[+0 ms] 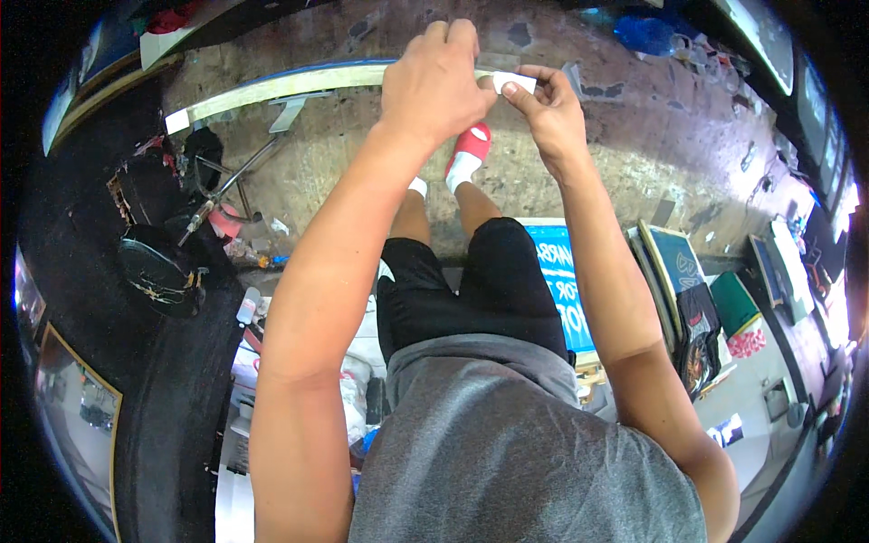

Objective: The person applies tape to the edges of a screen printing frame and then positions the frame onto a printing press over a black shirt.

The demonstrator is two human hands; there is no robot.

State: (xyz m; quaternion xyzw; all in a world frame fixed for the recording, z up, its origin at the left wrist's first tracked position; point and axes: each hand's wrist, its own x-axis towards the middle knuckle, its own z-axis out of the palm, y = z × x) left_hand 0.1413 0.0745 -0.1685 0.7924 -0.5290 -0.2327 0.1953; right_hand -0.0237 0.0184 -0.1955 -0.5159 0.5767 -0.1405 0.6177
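Note:
A long, thin pale board edge (299, 87) with a blue line along its top runs across the upper part of the view, and its left end bears a white patch (177, 120). My left hand (432, 80) is closed over this board near its right part, knuckles up. Beside it, my right hand (552, 109) pinches a small white piece (516, 83) between thumb and fingers at the board's right end. Whether that piece is tape or paper I cannot tell. The left fingertips are hidden behind the hand.
Below the hands are my feet, one in a red-and-white sock (469, 152), on a stained wooden floor (353, 154). A metal stand (231, 181) is at left. Blue lettered sign (557, 271) lies by my right leg, with stacked frames (661, 258) further right.

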